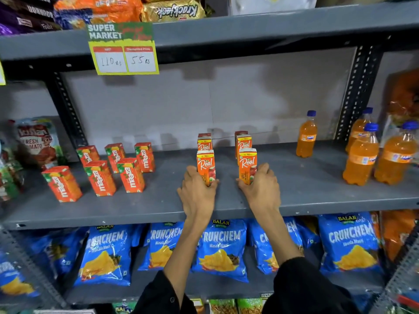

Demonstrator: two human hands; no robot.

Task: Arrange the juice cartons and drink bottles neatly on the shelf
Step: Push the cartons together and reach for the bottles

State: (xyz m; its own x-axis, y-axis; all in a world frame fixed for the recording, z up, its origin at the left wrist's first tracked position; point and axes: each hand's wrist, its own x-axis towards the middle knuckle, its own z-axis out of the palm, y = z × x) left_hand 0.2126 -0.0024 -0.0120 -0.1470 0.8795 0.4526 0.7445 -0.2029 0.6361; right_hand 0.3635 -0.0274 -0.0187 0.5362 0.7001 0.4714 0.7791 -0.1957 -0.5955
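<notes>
On the grey middle shelf [306,196] stand two short columns of orange Real juice cartons. My left hand [197,193] grips the front carton of the left column [205,163]. My right hand [260,189] grips the front carton of the right column [247,163]. More Real cartons [244,143] stand upright behind both. Several orange Maaza cartons [130,175] stand in loose rows to the left. One orange drink bottle with a blue cap [306,135] stands alone at the back right. Three more bottles [361,157] cluster at the far right.
A price sign [124,51] hangs from the upper shelf edge. A tomato sauce pouch [37,141] leans at the far left. Blue Crunchem chip bags [223,250] fill the shelf below. Perforated uprights [356,96] frame the bay. Snack packs [172,10] lie on the top shelf.
</notes>
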